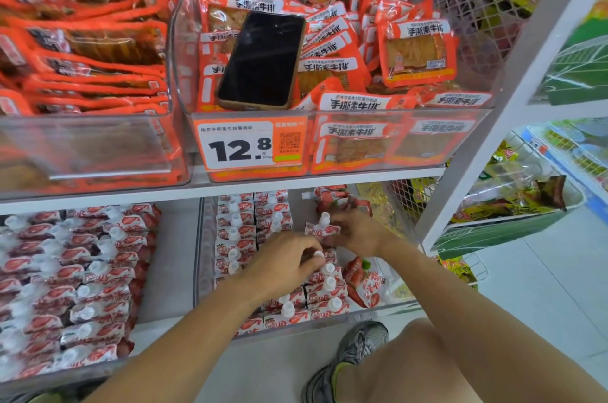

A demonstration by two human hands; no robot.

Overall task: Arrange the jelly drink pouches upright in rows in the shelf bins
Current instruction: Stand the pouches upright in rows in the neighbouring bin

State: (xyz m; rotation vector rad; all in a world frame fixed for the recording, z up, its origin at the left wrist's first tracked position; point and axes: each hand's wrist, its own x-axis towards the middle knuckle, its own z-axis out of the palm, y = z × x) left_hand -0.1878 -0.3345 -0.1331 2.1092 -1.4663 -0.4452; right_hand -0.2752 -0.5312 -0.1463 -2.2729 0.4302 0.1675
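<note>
Red-and-white jelly drink pouches with white caps stand in rows in a clear bin [201,257] on the lower shelf. My left hand [283,262] is curled over the middle row and pinches the cap of one upright pouch [318,254]. Further back, my right hand [357,233] grips another pouch [322,227] by its top edge. Several loose pouches [363,281] lie tilted at the bin's right side, and a few more [332,200] sit at the back right. A second bin [75,284] on the left holds rows of the same pouches.
On the upper shelf, a black phone [263,60] lies on orange snack packs in a clear bin with a 12.8 price tag [241,144]. A white shelf post [513,90] rises at right. My knee and grey shoe [355,346] are on the floor below.
</note>
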